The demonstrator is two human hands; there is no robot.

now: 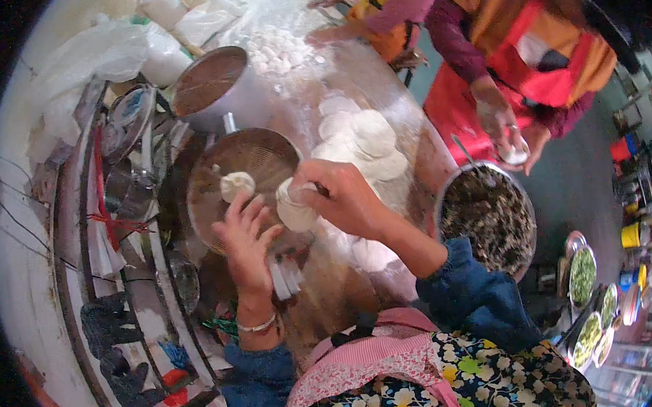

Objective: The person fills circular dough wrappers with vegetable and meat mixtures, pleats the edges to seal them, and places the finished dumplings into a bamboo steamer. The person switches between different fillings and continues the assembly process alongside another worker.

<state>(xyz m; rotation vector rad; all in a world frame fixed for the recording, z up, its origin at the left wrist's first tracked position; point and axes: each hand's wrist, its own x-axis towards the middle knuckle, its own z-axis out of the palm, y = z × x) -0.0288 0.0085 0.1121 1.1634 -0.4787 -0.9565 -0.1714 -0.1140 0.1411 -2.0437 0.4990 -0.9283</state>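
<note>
Head view: right hand [349, 199] pinches round white dough bun [296, 215] beside round brown mesh tray [268, 151], left hand [246, 248] spread; likely soft, light, best gripped up top.

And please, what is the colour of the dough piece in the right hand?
The dough piece is off-white; it shows best in the head view.

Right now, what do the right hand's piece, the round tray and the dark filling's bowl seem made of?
Piece in the right hand: likely dough, given its pale, matte surface. Round tray: probably dull metal, from its fine mesh-like texture. Bowl: likely smooth metal, judging by its silvery rim.
</note>
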